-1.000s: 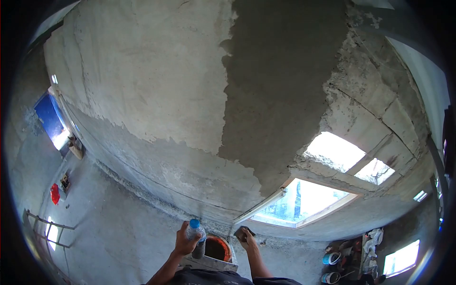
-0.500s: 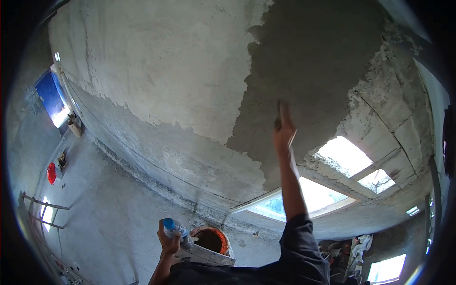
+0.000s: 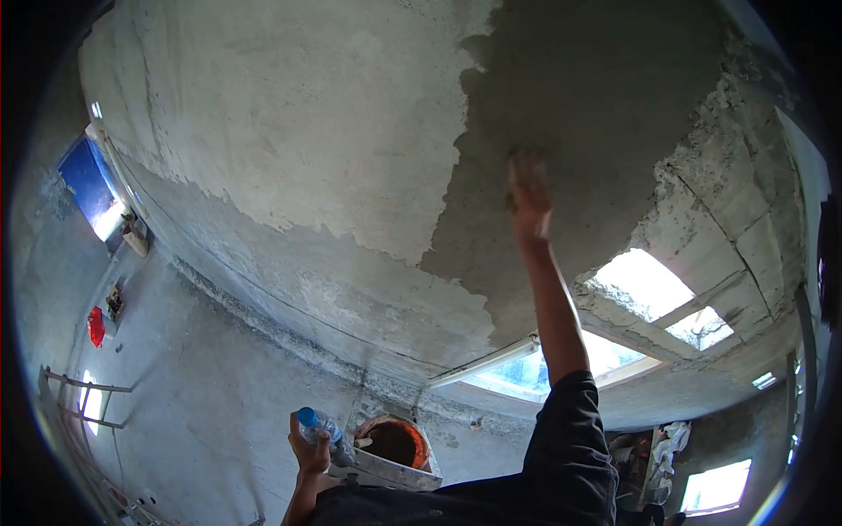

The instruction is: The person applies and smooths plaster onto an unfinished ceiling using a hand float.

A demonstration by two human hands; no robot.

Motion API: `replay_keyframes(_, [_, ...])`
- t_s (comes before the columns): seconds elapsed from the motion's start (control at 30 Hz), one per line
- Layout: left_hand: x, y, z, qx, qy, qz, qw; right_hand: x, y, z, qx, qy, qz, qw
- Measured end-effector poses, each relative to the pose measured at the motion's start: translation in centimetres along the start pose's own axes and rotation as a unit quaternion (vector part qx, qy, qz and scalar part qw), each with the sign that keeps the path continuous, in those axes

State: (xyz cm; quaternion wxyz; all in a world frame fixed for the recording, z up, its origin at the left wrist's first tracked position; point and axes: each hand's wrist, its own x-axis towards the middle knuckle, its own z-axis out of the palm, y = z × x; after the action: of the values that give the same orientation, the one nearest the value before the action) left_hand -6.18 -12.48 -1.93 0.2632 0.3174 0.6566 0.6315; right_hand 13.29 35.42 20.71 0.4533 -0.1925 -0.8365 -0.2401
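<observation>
My left hand (image 3: 309, 451), at the bottom, is wrapped round a clear plastic bottle (image 3: 321, 425) with a blue cap. My right hand (image 3: 530, 197) is raised against the dark, wet-looking plaster (image 3: 596, 105) on the wall; it is smeared by motion, and whether it holds anything cannot be made out. Pale, dry plaster (image 3: 307, 114) borders the dark area along a ragged edge. Just right of the bottle is an orange-rimmed bucket (image 3: 421, 445) with dark contents and a light handle sticking out at its left.
A window (image 3: 517, 373) and bright openings (image 3: 645, 285) lie right of my raised arm. Far left are a blue panel (image 3: 88, 180), a red object (image 3: 96, 325) and a metal frame (image 3: 96, 386). A cluttered shelf (image 3: 649, 465) stands at lower right.
My right hand has moved up a little along the dark plaster and is more blurred. My left hand still grips the bottle, and the view has shifted slightly.
</observation>
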Motion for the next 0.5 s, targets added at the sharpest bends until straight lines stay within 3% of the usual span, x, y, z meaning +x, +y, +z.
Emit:
replay_keyframes(0.07, [-0.5,0.1,0.0,0.012,-0.007,-0.010,1.000,2.6,1.4,-1.8,-0.068,0.095,0.027,0.993])
replay_keyframes(0.1, [-0.4,0.2,0.2,0.015,0.001,-0.001,1.000,2.4,2.1,-1.4,-0.070,0.094,0.029,0.993])
replay_keyframes(0.2, [0.4,0.2,0.8,0.012,-0.003,0.010,1.000,-0.2,3.7,2.2,-0.082,0.054,0.034,0.995])
replay_keyframes(0.27, [0.4,0.3,0.9,0.011,-0.016,0.005,1.000,-3.5,2.7,4.9,-0.147,-0.052,-0.070,0.985])
replay_keyframes(0.4, [0.3,1.0,1.0,0.024,-0.017,0.007,1.000,-3.7,-0.2,3.8,-0.027,-0.086,0.001,0.996])
replay_keyframes(0.47, [0.2,0.7,0.9,0.018,-0.005,0.015,1.000,-1.9,-0.8,1.3,0.023,0.017,0.014,0.999])
replay_keyframes(0.5, [0.0,0.1,0.8,0.020,0.006,0.007,1.000,-0.8,-0.7,0.2,0.023,0.018,0.014,0.999])
